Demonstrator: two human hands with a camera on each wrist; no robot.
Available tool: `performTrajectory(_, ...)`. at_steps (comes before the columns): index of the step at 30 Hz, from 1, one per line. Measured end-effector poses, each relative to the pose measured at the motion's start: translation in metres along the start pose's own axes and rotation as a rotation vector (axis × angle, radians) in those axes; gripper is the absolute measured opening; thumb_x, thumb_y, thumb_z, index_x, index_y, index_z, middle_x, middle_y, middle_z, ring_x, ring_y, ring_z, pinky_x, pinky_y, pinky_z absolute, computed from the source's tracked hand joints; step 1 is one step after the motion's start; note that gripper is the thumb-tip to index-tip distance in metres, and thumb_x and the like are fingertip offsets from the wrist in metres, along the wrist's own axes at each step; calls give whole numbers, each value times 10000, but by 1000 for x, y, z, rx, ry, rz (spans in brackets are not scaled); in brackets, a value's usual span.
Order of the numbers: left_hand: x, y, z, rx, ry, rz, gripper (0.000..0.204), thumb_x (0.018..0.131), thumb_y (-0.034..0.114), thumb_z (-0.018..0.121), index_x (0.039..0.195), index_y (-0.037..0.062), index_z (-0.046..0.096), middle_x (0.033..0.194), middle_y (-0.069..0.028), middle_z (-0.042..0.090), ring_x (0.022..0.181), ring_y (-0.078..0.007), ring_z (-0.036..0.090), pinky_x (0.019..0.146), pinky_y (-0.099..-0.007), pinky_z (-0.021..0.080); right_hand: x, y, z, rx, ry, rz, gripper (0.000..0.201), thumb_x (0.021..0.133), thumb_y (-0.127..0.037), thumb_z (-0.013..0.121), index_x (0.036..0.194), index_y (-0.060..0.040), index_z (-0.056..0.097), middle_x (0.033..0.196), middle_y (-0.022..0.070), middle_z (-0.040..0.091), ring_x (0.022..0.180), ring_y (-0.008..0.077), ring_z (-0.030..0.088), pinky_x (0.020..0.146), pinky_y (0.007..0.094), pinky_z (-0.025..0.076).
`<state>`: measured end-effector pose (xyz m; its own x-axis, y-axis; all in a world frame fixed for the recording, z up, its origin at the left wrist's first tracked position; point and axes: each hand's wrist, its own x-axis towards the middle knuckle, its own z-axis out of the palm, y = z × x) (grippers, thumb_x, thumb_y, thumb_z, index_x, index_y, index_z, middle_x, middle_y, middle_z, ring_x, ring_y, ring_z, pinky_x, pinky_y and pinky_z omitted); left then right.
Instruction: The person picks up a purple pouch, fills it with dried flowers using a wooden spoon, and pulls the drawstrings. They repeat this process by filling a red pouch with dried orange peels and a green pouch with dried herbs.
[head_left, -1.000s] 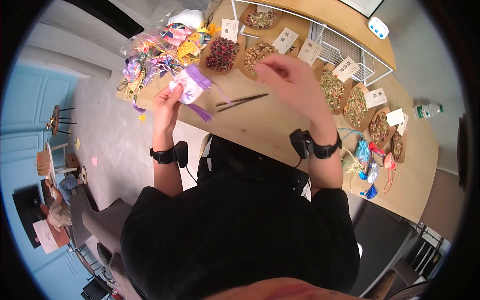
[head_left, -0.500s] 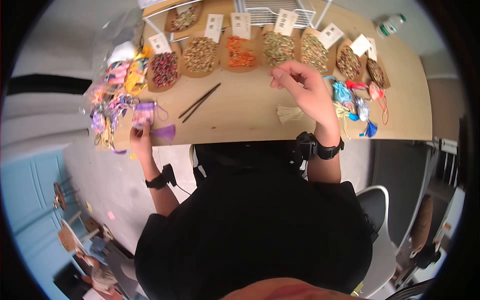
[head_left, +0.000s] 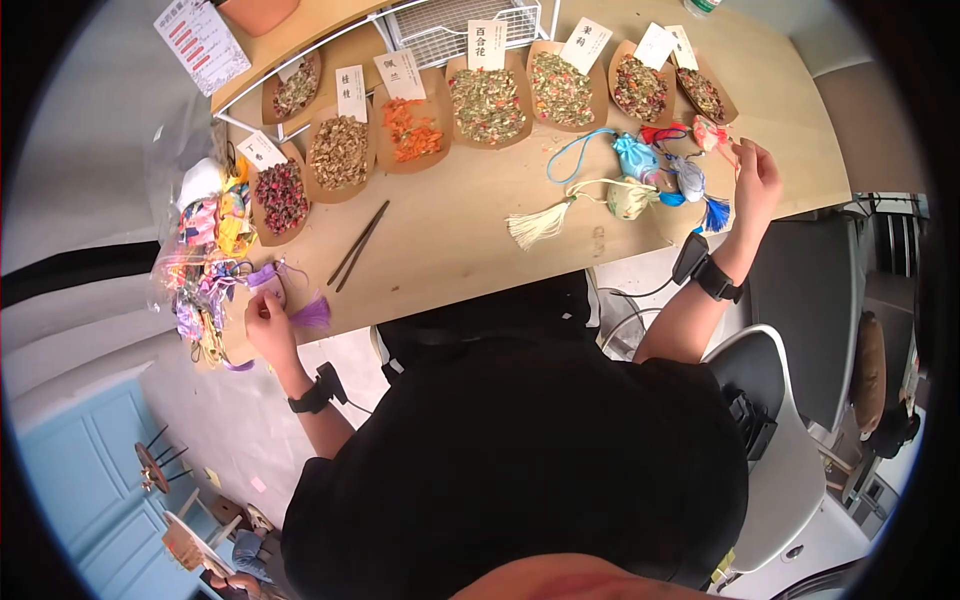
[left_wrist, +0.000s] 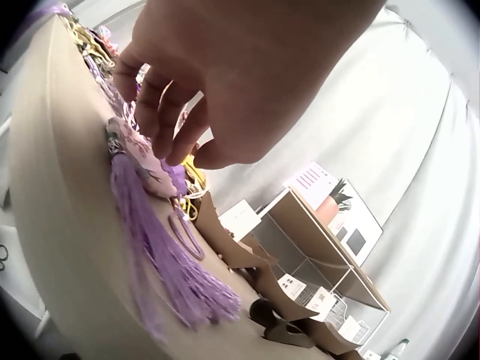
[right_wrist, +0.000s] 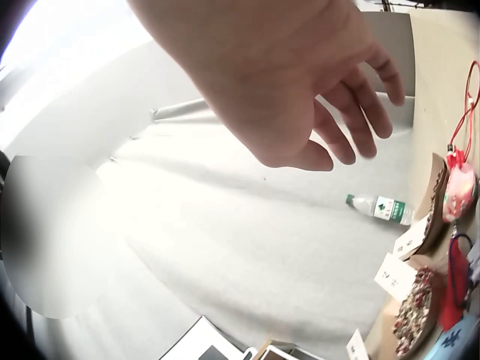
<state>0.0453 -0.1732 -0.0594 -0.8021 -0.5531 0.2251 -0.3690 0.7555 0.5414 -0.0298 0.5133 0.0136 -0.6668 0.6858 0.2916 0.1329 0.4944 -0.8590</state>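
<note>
- Well, far left, head view: crinkled clear bag [head_left: 183,160], crammed, crowding the left hand [head_left: 268,325].
- Lower left: purple pouch [head_left: 263,278], cloth, silky tassel [head_left: 313,312], on table [head_left: 470,215]; left fingers just over it, loosely bent, contact unclear.
- Centre left: slim dark tweezers [head_left: 358,247].
- Upper middle: brown trays [head_left: 415,165], crumbly dried flowers [head_left: 490,105].
- Right: shiny blue pouch [head_left: 637,155]; right hand [head_left: 757,180], fingers relaxed, empty.

Left hand [head_left: 270,318]: fingers loosely bent, slightly parted, pointing downward in the left wrist view. Right hand [head_left: 758,178]: fingers relaxed, gently curved, with gaps between several. Both arms reach forward and outward; left forearm [head_left: 325,434] and right forearm [head_left: 680,332] bare; hands well apart.
</note>
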Motion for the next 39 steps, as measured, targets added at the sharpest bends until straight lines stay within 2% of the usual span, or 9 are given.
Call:
performTrajectory(6, -5, 47, 11, -283, 100, 66, 240, 964, 207, 600, 1005, -10, 694, 797, -64, 666, 708, -123, 596, 645, -273, 470, 18, 43, -5, -452, 65, 21, 519, 856, -379, 666, 1232, -23, 639, 1131, 221, 684, 1058, 292, 677, 924, 366, 497)
performTrajectory(10, -11, 58, 20, -458, 56, 54, 223, 986, 171, 576, 1070, -11, 672, 769, -24, 626, 690, -82, 551, 633, -233, 442, 18, 53, 5, -454, -53, 46, 562, 848, -416, 658, 1254, -28, 625, 1174, 245, 656, 1063, 337, 666, 929, 391, 496)
performTrajectory(14, -22, 63, 33, -670, -47, 35, 223, 994, 149, 563, 1103, -23, 652, 710, 8, 571, 641, -54, 499, 606, -207, 406, 16, 48, 12, -482, -223, -69, 503, 871, -337, 692, 1247, -10, 626, 1080, 176, 703, 1005, 219, 682, 866, 329, 511)
performTrajectory(17, -36, 74, 35, -608, -150, -75, 210, 999, 140, 551, 1096, -21, 647, 691, 21, 558, 611, -31, 465, 568, -189, 365, 14, 51, 17, -330, -426, 25, 439, 865, -252, 708, 1220, -2, 641, 1105, 148, 701, 1058, 212, 669, 880, 314, 507)
performTrajectory(23, -56, 94, 48, -714, -247, -48, 185, 999, 152, 563, 1059, 2, 652, 670, 30, 553, 587, -16, 450, 534, -175, 335, -3, 30, 22, -307, -641, 127, 411, 853, -218, 721, 1185, 13, 647, 1097, 109, 699, 1060, 216, 664, 897, 312, 498)
performTrajectory(26, -65, 103, 50, -702, -347, -54, 173, 996, 156, 572, 1045, 18, 663, 662, 36, 558, 580, -16, 464, 528, -178, 345, -12, 25, 25, -395, -526, -94, 405, 844, -234, 699, 1155, 21, 661, 1065, 148, 714, 993, 257, 685, 873, 337, 508)
performTrajectory(33, -75, 120, 53, -582, -652, -39, 185, 983, 180, 601, 957, 12, 672, 614, 20, 561, 489, -27, 463, 451, -198, 345, -9, 10, 18, -263, -373, -38, 348, 871, -256, 666, 1103, 2, 688, 1008, 169, 720, 1003, 278, 686, 899, 362, 499)
performTrajectory(36, -74, 127, 53, -511, -817, -90, 228, 986, 194, 592, 866, 9, 650, 571, 10, 546, 435, -40, 455, 418, -210, 332, 14, 39, 17, -433, -190, -11, 452, 874, -381, 652, 1139, -15, 678, 1092, 211, 688, 1059, 328, 659, 924, 401, 491)
performTrajectory(39, -72, 110, 72, -641, -744, -188, 288, 992, 209, 576, 780, 17, 611, 546, 1, 539, 406, -52, 452, 398, -219, 318, 45, 94, 31, -578, -63, 31, 644, 831, -562, 624, 1212, -44, 652, 1249, 281, 600, 1159, 398, 591, 960, 458, 473)
